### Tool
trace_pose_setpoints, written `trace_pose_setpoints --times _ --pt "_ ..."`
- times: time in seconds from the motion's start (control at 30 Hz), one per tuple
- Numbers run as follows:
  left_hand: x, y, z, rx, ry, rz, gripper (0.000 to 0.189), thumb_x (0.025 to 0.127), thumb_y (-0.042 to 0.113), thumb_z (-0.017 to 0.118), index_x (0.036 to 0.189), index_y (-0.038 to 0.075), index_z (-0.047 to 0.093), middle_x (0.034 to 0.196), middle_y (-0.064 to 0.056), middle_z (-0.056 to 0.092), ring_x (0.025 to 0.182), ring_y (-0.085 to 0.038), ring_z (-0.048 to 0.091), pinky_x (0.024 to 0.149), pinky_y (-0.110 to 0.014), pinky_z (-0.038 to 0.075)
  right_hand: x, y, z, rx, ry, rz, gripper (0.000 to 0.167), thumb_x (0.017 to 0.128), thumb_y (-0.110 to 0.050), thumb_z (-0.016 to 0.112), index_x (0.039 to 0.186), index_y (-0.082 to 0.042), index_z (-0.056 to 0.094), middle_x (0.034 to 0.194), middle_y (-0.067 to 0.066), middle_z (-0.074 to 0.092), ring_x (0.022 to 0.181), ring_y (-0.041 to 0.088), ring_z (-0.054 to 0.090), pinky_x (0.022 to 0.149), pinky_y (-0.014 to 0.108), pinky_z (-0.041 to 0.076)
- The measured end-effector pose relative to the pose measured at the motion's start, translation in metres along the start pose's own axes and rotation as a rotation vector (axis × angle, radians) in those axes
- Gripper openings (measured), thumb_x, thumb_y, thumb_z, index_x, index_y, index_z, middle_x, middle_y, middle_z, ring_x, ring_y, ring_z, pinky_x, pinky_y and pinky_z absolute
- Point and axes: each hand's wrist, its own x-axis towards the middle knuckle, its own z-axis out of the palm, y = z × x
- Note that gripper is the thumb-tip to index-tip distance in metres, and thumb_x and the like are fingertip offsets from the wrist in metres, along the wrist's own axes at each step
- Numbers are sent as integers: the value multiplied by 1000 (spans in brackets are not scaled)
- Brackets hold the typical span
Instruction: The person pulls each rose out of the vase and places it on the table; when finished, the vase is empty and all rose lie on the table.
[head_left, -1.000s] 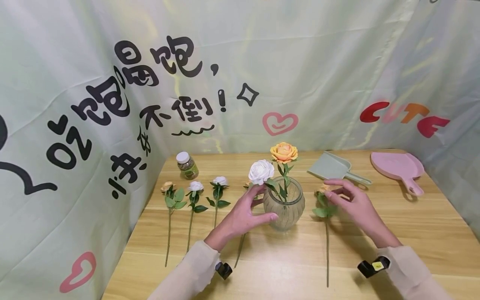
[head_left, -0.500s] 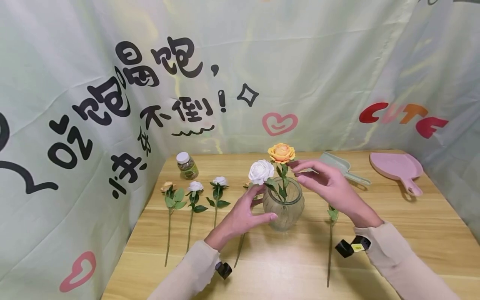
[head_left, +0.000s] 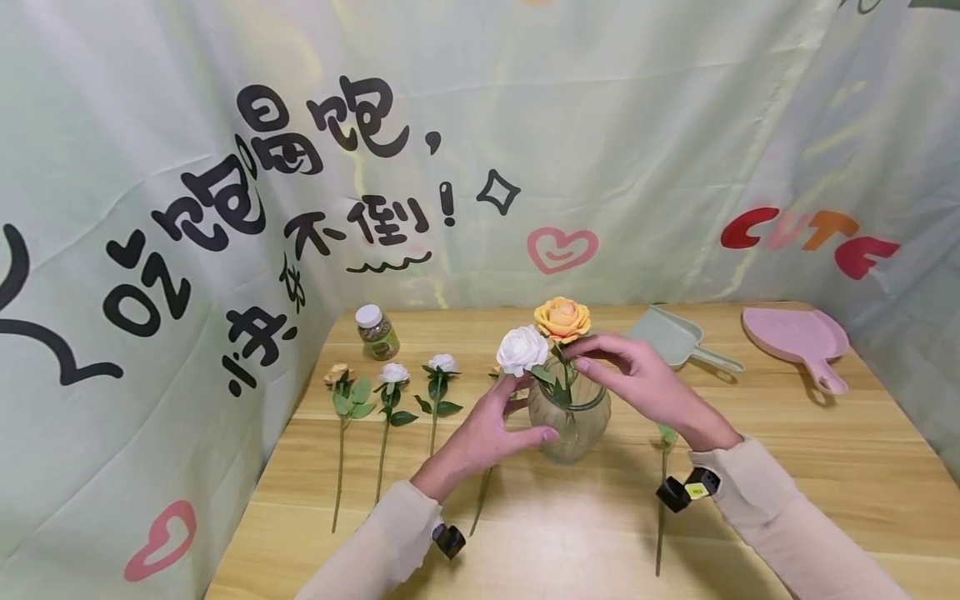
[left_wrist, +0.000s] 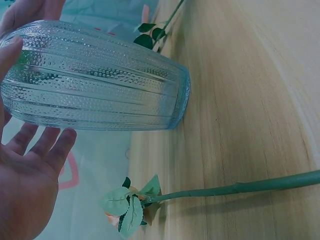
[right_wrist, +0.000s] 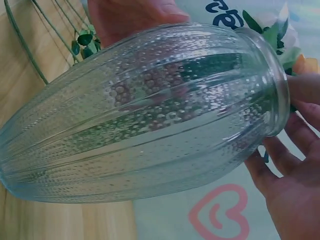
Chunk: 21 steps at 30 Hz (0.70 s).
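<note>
A ribbed clear glass vase (head_left: 567, 432) stands on the table, holding a white rose (head_left: 522, 350) and an orange rose (head_left: 562, 320). My left hand (head_left: 483, 429) grips the vase's left side, thumb in front and fingers round behind. At the rim, my right hand (head_left: 647, 377) pinches the orange rose just under its bloom; in the right wrist view its fingers (right_wrist: 287, 155) reach past the vase's rim. Left of the vase lies an orange rose (left_wrist: 131, 212), partly hidden by my left hand in the head view. Another stem (head_left: 660, 525) lies to the right, its bloom hidden behind my right hand.
On the left lie an orange rose (head_left: 339, 374) and two white roses (head_left: 393, 373), below a small white-capped jar (head_left: 377, 333). A grey-green dustpan (head_left: 663, 337) and a pink one (head_left: 797, 333) lie at the back right. A printed cloth (head_left: 637, 150) hangs behind the table.
My right hand has moved left from the rose lying on the right to the orange rose in the vase, whose bloom now sits lower. My left hand keeps its hold on the vase.
</note>
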Motion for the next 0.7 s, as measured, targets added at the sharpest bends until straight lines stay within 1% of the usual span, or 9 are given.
trace_pose_setpoints --times 0.07,0.13,0.27,0.33,0.4,0.5,0.57,0.63,0.7 --pt "0 0 0 -3 0 -4 86 93 34 89 164 34 40 164 7 49 152 -18 50 127 -46 47 0 -3 -1 26 35 -19 24 110 -3 62 129 -6 76 133 7 76 124 1 67 105 15 55" --pt "0 0 0 -1 1 -9 88 93 35 89 165 34 39 164 5 49 153 -20 50 126 -47 47 1 -7 -3 64 72 -65 25 108 3 61 129 -1 74 134 4 76 125 2 68 106 15 56" --pt "-1 0 0 -16 2 -39 90 93 39 89 166 32 37 165 1 48 154 -29 49 126 -56 46 4 -18 -10 105 156 -140 29 104 12 62 131 6 71 133 -3 75 121 6 71 101 17 60" --pt "-1 0 0 -21 2 -55 90 93 41 89 166 30 38 166 -1 48 154 -33 49 126 -59 46 6 -24 -14 118 199 -149 30 102 14 64 131 7 70 131 -5 75 117 7 73 99 17 61" --pt "-1 0 0 -26 2 -69 89 93 42 89 165 28 39 166 -3 47 153 -36 50 125 -61 46 6 -30 -21 147 231 -152 33 101 15 65 133 9 68 133 -4 73 113 8 74 96 18 63" --pt "-2 1 1 -22 3 -84 88 93 42 89 165 27 40 166 -5 47 151 -40 52 122 -61 49 6 -40 -33 234 266 -187 37 99 20 63 136 12 65 138 5 70 108 13 77 94 25 66" --pt "-2 2 1 -21 4 -88 89 92 42 89 165 27 40 166 -6 47 150 -41 52 122 -61 49 8 -46 -41 298 292 -239 41 98 24 61 138 16 61 141 13 66 105 19 78 92 29 68" --pt "-2 2 1 -22 7 -90 91 92 41 89 166 27 39 166 -6 46 151 -40 52 123 -61 48 9 -54 -50 367 333 -296 43 96 29 58 138 20 58 141 19 63 102 23 79 91 33 69" --pt "-2 2 1 -24 9 -90 92 92 40 90 167 28 38 167 -6 46 151 -39 52 124 -60 47 11 -61 -58 419 395 -351 44 94 31 56 138 22 57 139 23 62 102 26 78 89 35 69"
